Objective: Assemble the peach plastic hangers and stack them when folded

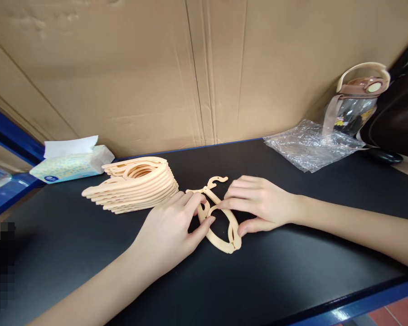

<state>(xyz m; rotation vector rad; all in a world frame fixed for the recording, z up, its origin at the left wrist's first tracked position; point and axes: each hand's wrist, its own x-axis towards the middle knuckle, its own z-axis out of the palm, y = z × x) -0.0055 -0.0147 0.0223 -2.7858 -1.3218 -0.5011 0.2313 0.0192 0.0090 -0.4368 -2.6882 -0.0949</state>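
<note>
A cream folding clothes hanger (221,245) lies on the black table (258,280), its jointed arms bent into a loop and its hook pointing away from me. My left hand (173,224) is closed on the hanger's left side, fingers curled over it and thumb along its inner edge. From the right, my right hand (258,203) grips the other arm between fingers and thumb. Just beyond my left hand sits a neat stack of matching folded hangers (136,188); my left hand's knuckles overlap its near right corner in view.
A tissue pack (71,163) stands at the back left. Crumpled clear plastic wrap (309,145) lies at the back right, by a drinking bottle (355,108) with a handle. A cardboard wall (149,72) rises behind the table. A blue metal edge (360,301) runs along the front right.
</note>
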